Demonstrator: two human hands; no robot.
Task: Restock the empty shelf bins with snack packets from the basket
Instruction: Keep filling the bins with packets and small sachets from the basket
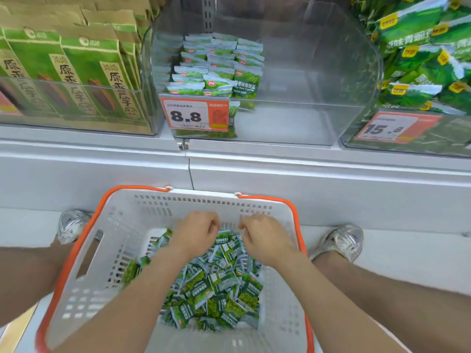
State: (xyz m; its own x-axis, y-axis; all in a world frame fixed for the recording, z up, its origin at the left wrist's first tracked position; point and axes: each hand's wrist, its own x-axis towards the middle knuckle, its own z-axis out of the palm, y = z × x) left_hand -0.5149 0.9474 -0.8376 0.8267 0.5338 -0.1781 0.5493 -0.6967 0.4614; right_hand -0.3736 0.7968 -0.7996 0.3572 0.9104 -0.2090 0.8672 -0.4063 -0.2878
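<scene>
White slotted plastic basket w/ crinkly green packets; L hand, R hand curled (grip unclear).

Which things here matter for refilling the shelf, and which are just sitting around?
In the job: basket, snack packets, half-empty clear bin, left hand, right hand.
Just there: brown paper bags, large green bags, 8.8 price tag.

Head camera, wide-angle, looks forward-down: basket near, shelf bin beyond.
</scene>
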